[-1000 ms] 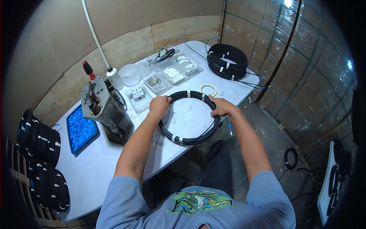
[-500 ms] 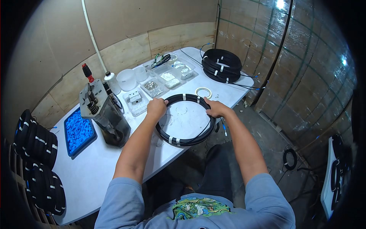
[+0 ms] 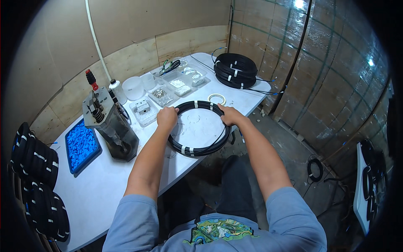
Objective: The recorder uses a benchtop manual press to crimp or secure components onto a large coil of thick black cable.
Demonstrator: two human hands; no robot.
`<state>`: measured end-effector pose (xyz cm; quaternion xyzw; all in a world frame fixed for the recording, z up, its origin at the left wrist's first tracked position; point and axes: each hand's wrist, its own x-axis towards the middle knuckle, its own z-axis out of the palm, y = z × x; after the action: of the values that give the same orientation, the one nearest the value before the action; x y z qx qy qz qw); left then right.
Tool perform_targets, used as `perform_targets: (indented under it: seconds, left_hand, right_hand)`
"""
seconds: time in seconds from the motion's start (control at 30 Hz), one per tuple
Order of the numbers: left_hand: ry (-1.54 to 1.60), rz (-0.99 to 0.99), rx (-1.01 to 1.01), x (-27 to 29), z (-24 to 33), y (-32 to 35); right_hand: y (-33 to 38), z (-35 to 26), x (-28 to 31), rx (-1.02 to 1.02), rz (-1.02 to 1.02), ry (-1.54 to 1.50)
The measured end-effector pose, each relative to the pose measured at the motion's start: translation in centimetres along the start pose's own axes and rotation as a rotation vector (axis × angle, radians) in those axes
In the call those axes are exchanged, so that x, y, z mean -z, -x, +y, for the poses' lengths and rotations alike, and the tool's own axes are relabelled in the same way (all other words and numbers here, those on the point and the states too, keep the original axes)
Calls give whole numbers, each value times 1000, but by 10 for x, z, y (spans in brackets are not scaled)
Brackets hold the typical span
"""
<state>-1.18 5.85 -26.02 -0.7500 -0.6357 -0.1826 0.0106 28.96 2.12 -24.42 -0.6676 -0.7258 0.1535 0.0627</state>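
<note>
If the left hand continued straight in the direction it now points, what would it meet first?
Probably the clear tray of small metal parts, just beyond the left hand, which holds the black cable coil. Depth is uncertain.

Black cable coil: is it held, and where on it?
Yes. The left hand grips the black cable coil at its left rim, the right hand at its right rim.
</note>
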Motion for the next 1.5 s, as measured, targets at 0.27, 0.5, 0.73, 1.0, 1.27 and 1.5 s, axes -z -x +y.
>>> perform_targets:
  seconds: [0.27,0.5,0.73,1.0,1.27,1.5]
  left_hand:
    - [-30,15,6,0,-3,-1]
    - [-22,37,11,3,-4,3]
    - [-32,22,-5,2,-2,2]
    - [-78,74,-26,0,-7,5]
    - [-97,44,-19,-1,-5,2]
    - [-35,-6,-5,0,0,3]
  right_hand:
    - [1,-7,-2,10,48,-36]
    - [6,-15,0,-6,61,-48]
    - [6,-14,6,16,158,-26]
    - [-23,-54,25,-102,112,123]
    - [-80,-107,-27,465,169,153]
    - [-85,-124,-20,590,119,307]
